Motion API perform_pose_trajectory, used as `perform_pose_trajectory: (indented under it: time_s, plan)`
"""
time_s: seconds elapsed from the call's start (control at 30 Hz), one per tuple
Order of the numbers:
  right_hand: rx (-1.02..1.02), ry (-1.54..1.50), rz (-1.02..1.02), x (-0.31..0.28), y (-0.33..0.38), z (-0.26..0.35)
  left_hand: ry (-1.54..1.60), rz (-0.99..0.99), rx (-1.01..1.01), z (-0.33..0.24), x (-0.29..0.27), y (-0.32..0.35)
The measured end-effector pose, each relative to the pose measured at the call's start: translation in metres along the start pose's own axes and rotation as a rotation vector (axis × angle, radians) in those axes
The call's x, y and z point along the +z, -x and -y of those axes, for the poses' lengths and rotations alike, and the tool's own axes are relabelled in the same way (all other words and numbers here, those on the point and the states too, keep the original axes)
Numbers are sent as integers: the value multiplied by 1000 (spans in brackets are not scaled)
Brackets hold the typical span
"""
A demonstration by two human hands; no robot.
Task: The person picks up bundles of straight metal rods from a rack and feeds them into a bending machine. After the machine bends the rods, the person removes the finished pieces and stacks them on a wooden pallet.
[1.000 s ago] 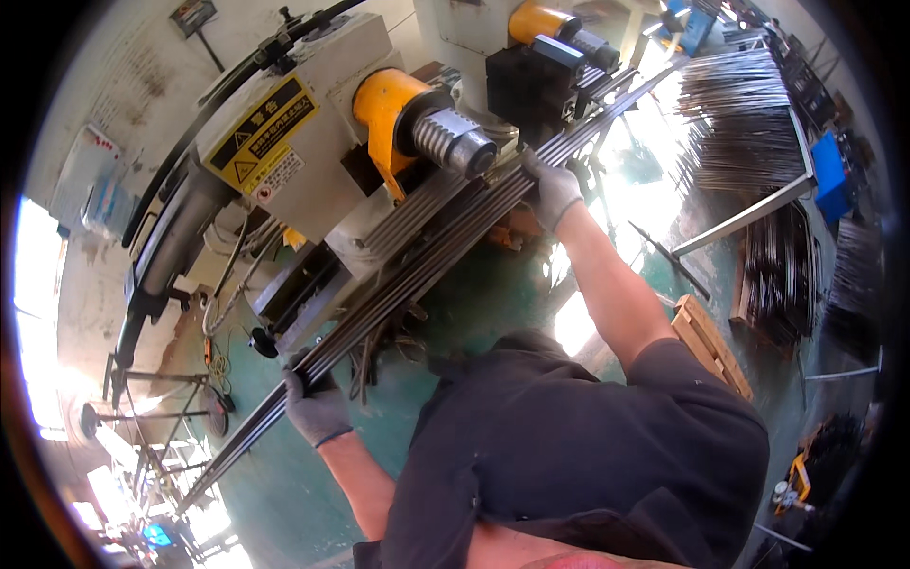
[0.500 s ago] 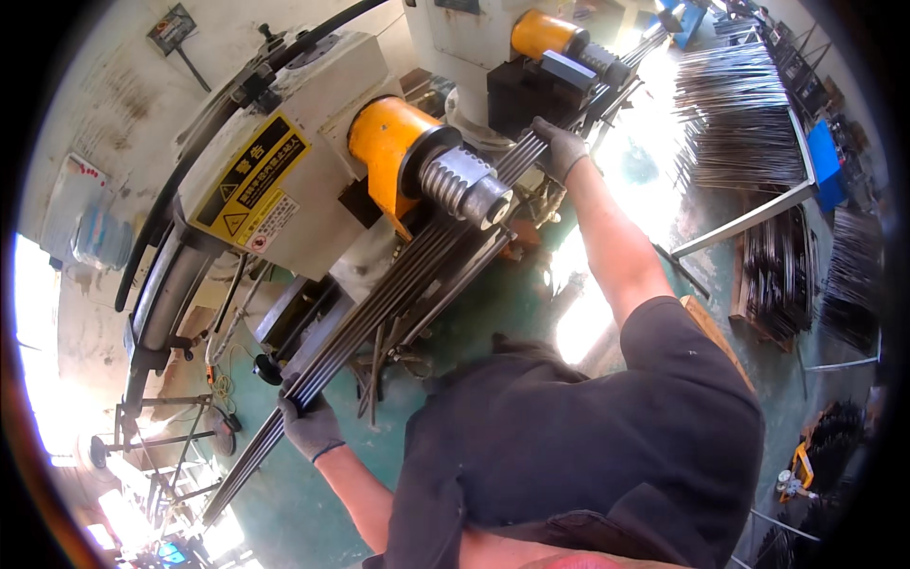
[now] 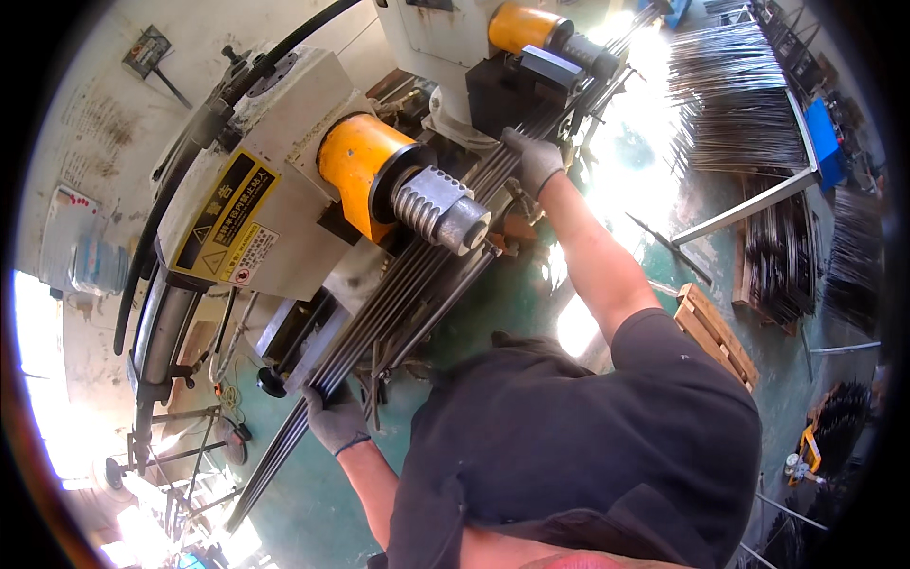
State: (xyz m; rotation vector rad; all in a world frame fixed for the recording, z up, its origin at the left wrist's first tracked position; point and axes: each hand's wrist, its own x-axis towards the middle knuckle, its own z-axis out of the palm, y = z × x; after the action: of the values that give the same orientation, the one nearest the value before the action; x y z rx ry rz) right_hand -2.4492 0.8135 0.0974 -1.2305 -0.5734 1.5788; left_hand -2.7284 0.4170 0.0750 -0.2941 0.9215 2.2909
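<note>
A bundle of long, thin dark metal rods [image 3: 274, 459] runs slantwise from lower left to upper right, passing beside the machine. My left hand [image 3: 337, 420], in a grey glove, is wrapped around the rods near their lower-left part, its fingers partly hidden beneath. Farther up, my right hand [image 3: 534, 161], also gloved, grips the same bundle from its right side; its fingertips are partly hidden against the rods. Between my hands, the rods go under a ribbed metal spindle [image 3: 441, 207] that sticks out of an orange housing [image 3: 358, 180].
The pale machine body [image 3: 275, 133] carries a warning label [image 3: 227, 216]. A second orange housing [image 3: 526, 28] stands farther back, by a black block [image 3: 507, 95]. On the right, a rack [image 3: 744, 211] bears many thin rods, with a wooden pallet [image 3: 711, 332] on the green floor nearby.
The rods have slid toward the upper right along the machine. My left hand has moved up and right with them; my right hand stays close to the machine. The view has shifted slightly.
</note>
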Motion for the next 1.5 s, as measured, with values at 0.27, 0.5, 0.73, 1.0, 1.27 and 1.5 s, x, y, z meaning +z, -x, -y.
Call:
perform_pose_trajectory:
  time_s: [0.27,0.5,0.73,1.0,1.27,1.5]
  plan:
    - [28,-319,81,-27,-78,1,45,-135,172,-40,-38,-16]
    - [-120,143,316,-7,32,-76,145,-76,77,6,-4,-1]
    - [-39,50,207,-15,-6,-32,27,2,-8,54,28,22]
    - [81,-55,264,-74,-144,1,206,67,-31,31,-4,45]
    - [-180,26,230,-50,-84,9,249,-187,268,-51,-71,42]
    - [-268,789,-14,-159,-25,-101,302,-312,471,-192,-191,16]
